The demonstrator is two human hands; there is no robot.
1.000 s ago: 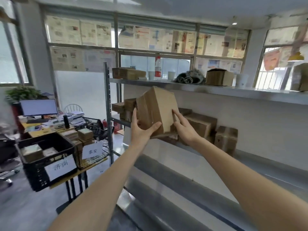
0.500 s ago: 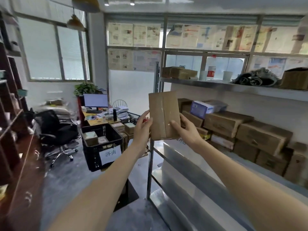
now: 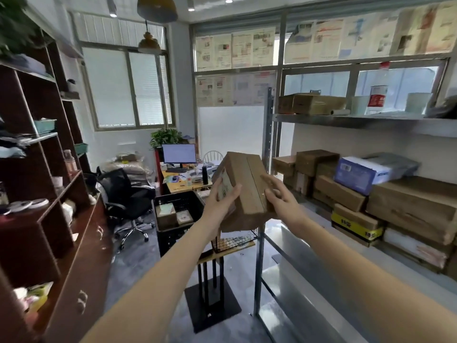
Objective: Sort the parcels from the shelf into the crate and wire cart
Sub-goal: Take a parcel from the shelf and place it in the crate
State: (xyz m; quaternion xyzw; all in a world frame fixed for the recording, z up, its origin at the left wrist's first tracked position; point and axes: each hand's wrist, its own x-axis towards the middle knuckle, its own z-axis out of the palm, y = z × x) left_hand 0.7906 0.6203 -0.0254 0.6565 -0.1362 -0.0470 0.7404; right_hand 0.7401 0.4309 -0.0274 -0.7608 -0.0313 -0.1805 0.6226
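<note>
Both hands, left (image 3: pixel 223 201) and right (image 3: pixel 278 196), clamp the parcel (image 3: pixel 243 191) by opposite sides (stiff cardboard, looks light, I reckon).

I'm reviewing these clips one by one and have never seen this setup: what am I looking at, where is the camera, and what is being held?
There is no robot here. A camera worn on a person's head looks forward and down at their bare arms. The left hand and right hand together hold one cardboard parcel, with a label on its left side. To the right, a metal shelf holds more stacked boxes. Beyond the hands stand a black crate with small boxes inside and a wire cart, partly hidden behind the parcel.
</note>
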